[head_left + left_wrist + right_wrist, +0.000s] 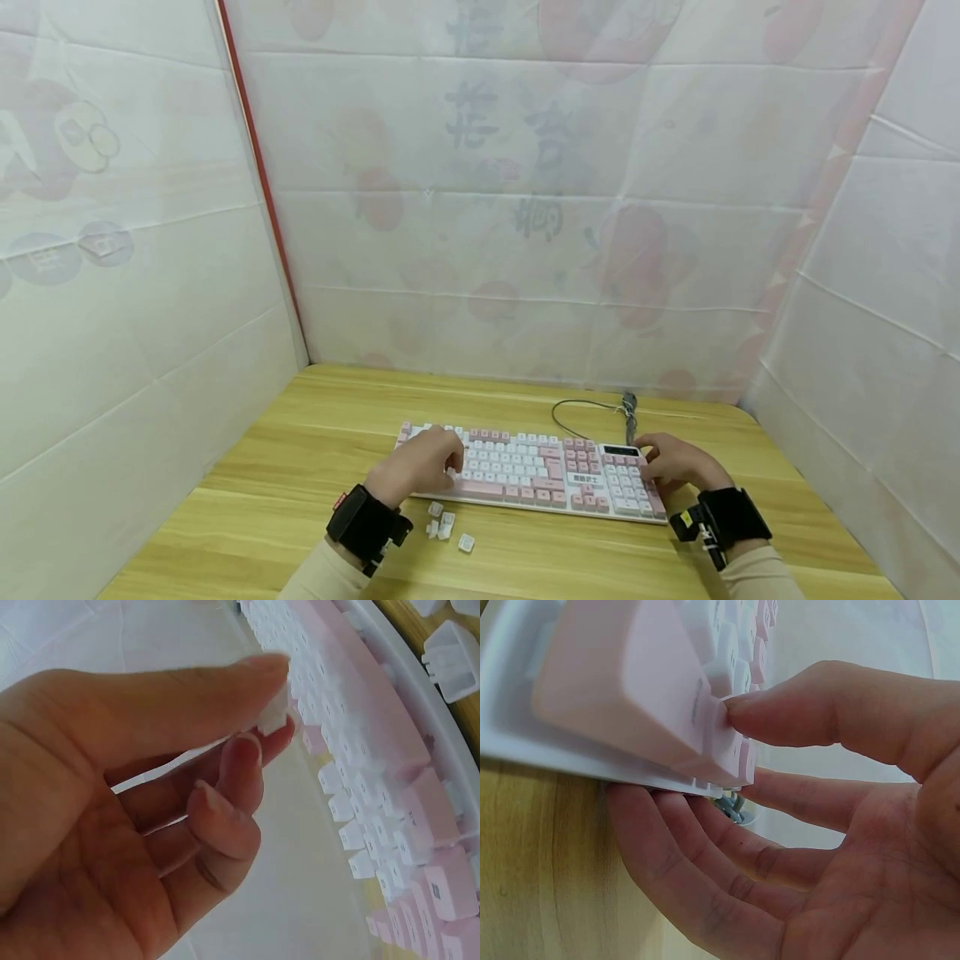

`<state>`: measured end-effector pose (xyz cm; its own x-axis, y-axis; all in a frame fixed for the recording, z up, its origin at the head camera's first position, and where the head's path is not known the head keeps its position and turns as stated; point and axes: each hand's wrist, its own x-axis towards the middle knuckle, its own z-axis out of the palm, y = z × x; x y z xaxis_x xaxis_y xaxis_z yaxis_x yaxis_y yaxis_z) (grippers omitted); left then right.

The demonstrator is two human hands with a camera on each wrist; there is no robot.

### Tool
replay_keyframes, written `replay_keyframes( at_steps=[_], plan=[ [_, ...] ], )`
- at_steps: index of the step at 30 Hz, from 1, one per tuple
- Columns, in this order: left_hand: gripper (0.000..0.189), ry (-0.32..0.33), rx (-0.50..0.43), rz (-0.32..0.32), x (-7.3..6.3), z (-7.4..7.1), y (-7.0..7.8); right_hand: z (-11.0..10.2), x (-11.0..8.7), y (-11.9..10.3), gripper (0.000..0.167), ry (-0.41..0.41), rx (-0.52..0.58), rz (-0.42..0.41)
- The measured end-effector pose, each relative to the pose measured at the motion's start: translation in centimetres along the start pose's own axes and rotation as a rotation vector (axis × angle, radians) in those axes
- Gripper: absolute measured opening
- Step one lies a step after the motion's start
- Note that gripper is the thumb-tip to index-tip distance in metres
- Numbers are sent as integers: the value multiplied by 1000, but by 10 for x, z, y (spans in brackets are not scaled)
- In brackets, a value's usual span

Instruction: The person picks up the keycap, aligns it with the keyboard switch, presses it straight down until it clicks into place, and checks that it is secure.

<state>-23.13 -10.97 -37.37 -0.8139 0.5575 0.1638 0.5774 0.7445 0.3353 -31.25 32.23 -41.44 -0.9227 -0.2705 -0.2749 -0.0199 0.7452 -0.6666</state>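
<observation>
A pink and white keyboard lies on the wooden table in the head view. My left hand hovers over its left part. In the left wrist view, the thumb and index finger pinch a small white keycap, while the other fingers curl loosely below. At the keyboard's right end, my right hand grips the edge. The right wrist view has its thumb on top of a pink key and its other fingers along the keyboard's side and lower edge. What lies under my left hand is hidden in the head view.
Several loose white keycaps lie on the table before the keyboard's left part. A grey cable is bundled behind the keyboard's right side. Printed white cloth walls enclose the table at the back and both sides.
</observation>
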Motion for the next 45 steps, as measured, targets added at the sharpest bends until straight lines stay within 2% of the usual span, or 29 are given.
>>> replay_keyframes(
  at_steps=[9, 18, 31, 38, 45],
  plan=[
    [19, -4, -36, -31, -2, -2, -2, 1, 0, 2, 69, -2, 2, 4],
    [20, 22, -42, -6, 2, -3, -6, 0, 0, 3, 70, -8, 9, 7],
    [16, -3, -30, -88, 2, -6, -9, 0, 1, 4, 70, -7, -5, 11],
    [19, 24, -48, -93, 5, -10, -10, 0, 1, 3, 71, 3, -4, 13],
    [20, 21, -67, -96, 10, -10, -13, 0, -1, 0, 73, 7, 19, 14]
  ],
)
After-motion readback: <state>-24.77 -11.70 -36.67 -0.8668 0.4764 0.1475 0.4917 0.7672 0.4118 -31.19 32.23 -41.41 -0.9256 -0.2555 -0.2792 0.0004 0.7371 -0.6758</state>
